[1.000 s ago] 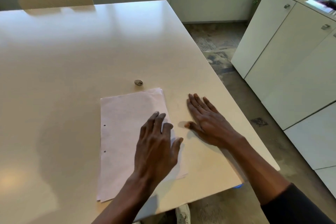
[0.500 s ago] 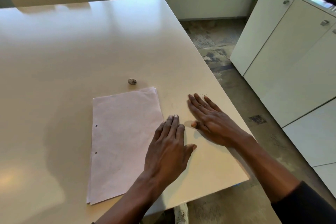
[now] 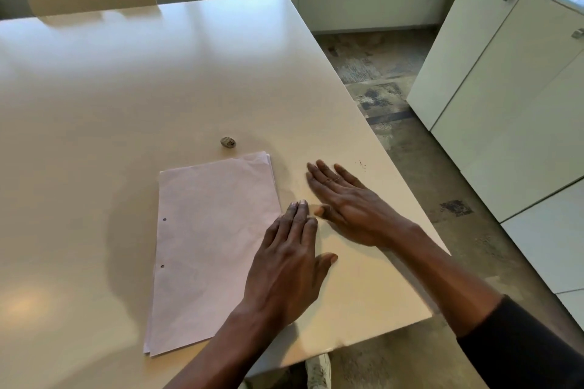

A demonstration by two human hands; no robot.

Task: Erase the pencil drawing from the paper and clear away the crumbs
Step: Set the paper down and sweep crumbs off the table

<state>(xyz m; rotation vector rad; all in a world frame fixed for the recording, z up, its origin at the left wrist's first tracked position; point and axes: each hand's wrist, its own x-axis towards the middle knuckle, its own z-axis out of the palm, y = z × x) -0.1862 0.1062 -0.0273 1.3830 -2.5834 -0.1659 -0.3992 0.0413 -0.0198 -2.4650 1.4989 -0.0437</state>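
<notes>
Left hand (image 3: 290,265), flat and empty, overlaps the paper's (image 3: 215,230) right edge. Right hand (image 3: 347,205), flat and empty, rests on the table (image 3: 126,104) beside it. Crumbs (image 3: 361,164) lie just beyond; a hasty sweep may scatter or smear them. Eraser (image 3: 228,142) sits farther back.

The paper (image 3: 215,243) is a thin stack of pale sheets, flat on the surface (image 3: 126,88) near its front edge, two punch holes along the left side, corners slightly fanned. A small grey oval eraser (image 3: 228,142) lies just beyond its far edge. Dark crumbs (image 3: 361,164) speckle the surface to the right.
</notes>
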